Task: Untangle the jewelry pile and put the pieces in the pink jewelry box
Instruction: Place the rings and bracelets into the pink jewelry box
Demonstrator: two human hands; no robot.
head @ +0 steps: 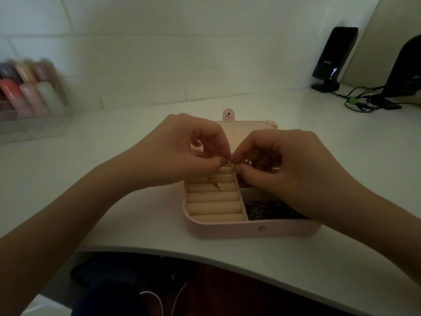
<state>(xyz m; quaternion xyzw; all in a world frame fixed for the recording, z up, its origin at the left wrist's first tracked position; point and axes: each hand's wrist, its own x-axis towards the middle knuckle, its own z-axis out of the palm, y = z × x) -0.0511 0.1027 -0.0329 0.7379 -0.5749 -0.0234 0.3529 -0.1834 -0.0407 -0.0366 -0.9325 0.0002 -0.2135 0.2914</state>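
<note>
The pink jewelry box [227, 230] lies open on the white desk, its lid [237, 130] folded back. Cream ring rolls [214, 201] fill its left half. A dark sparkly piece [268, 209] lies in the near right compartment. My left hand [182, 151] and my right hand [284, 163] meet above the box, each pinching a gold chain [232, 165] between thumb and fingertip. The chain's loose end [215, 184] hangs down onto the ring rolls. Pale beads [247, 161] show under my right fingers. A little more jewelry [273, 123] peeks out behind the lid.
A clear organiser with pastel tubes [29, 96] stands at the far left. Black speakers [332, 58] and tangled cables [362, 101] sit at the far right. The desk's curved front edge [205, 256] runs just below the box.
</note>
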